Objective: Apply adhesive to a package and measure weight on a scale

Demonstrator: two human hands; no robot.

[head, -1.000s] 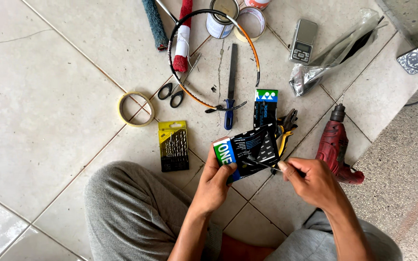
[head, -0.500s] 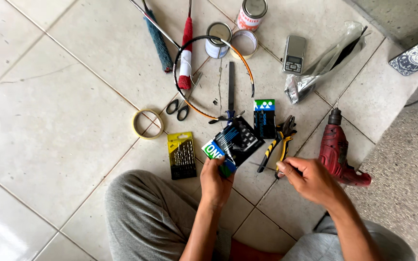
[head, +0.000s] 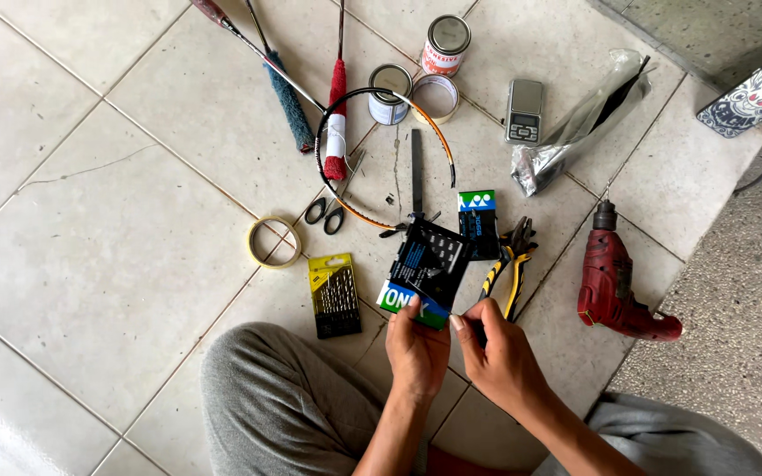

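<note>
My left hand (head: 416, 348) pinches the bottom edge of a small black packet (head: 427, 269) with a green, white and blue strip, holding it above the tiled floor. My right hand (head: 500, 353) is right beside it, fingertips bent toward the packet's lower right corner; whether they touch it I cannot tell. A second, similar packet (head: 478, 225) lies flat on the floor just beyond, next to yellow-handled pliers (head: 509, 264). My grey-trousered knee (head: 284, 397) sits below left.
On the tiles lie a drill-bit set (head: 335, 295), a tape roll (head: 273, 241), scissors (head: 324, 214), a stringless racket frame (head: 372, 154), a file (head: 416, 172), two tins (head: 445, 44), a pocket scale (head: 523, 110), a foil bag (head: 575, 132) and a red drill (head: 615, 282).
The packet has tilted and come closer between both hands. My right hand has moved left from the pliers toward the packet's corner. The view has shifted slightly.
</note>
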